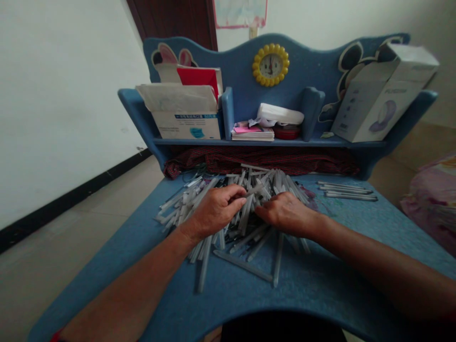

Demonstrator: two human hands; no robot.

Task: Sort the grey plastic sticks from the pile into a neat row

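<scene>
A large heap of translucent, whitish pen barrels [245, 216] covers the middle of the table, some with dark parts among them. Over its left side is my left hand [221, 206], thumb and forefinger pinched together. A translucent pen barrel [255, 189] sticks out to the right from those fingertips. My right hand [285, 211] is at the heap's right side, its fingers curled down and closed; whatever they grip is hidden. Apart from the heap, several pens [347, 191] with dark ends lie side by side at the right.
The blue table [142, 266] has a shelf at its back. On that shelf stand a mask box [185, 124], small booklets [252, 135], a white case [280, 114] and a tall white carton [374, 104]. A dark red checked cloth [263, 160] is tucked underneath.
</scene>
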